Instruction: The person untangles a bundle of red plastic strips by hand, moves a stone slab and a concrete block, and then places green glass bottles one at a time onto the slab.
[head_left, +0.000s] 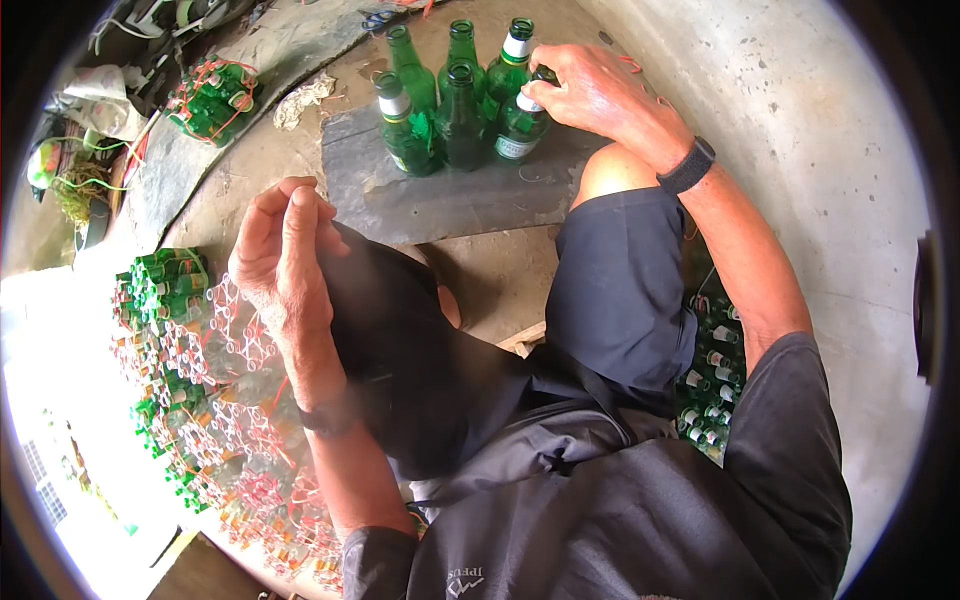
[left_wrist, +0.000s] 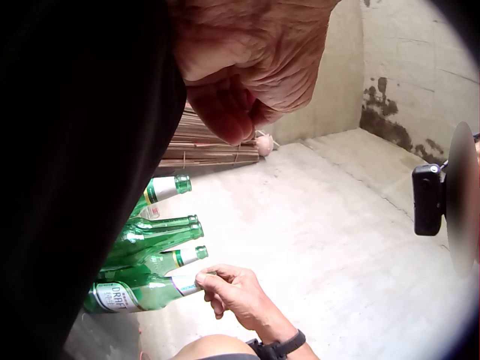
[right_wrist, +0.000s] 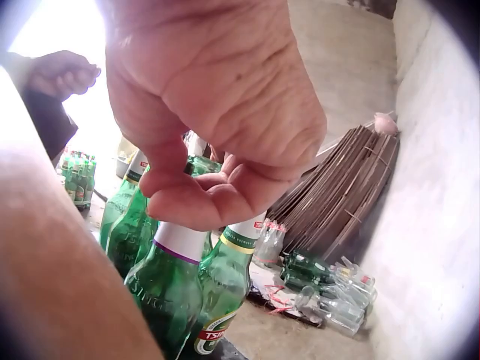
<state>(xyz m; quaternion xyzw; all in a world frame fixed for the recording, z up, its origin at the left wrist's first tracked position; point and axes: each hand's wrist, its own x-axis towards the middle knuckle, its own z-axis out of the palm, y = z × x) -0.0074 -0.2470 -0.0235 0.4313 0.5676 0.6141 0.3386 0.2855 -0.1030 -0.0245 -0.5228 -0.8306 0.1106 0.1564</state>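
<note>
Several green glass bottles [head_left: 460, 130] stand upright in a close cluster on a dark slab [head_left: 360, 190]; some have white neck labels. At the cluster's near right corner, my right hand [head_left: 600, 100] pinches the neck of a green bottle [head_left: 516, 146]. The right wrist view shows the thumb and fingers of that hand [right_wrist: 217, 127] curled at the top of this bottle [right_wrist: 169, 289]. My left hand [head_left: 285, 250] is raised over the left thigh, apart from the bottles. Its fingers are loosely bent, with nothing visible in them.
A tied bundle of green bottles [head_left: 213, 100] lies at the back left. Stacked bottles bound with red string [head_left: 235, 420] fill the left side. More bottles [head_left: 715, 370] stand by the right hip, along a pale wall [head_left: 830, 180]. A bundle of thin slats [right_wrist: 337, 195] leans on the wall.
</note>
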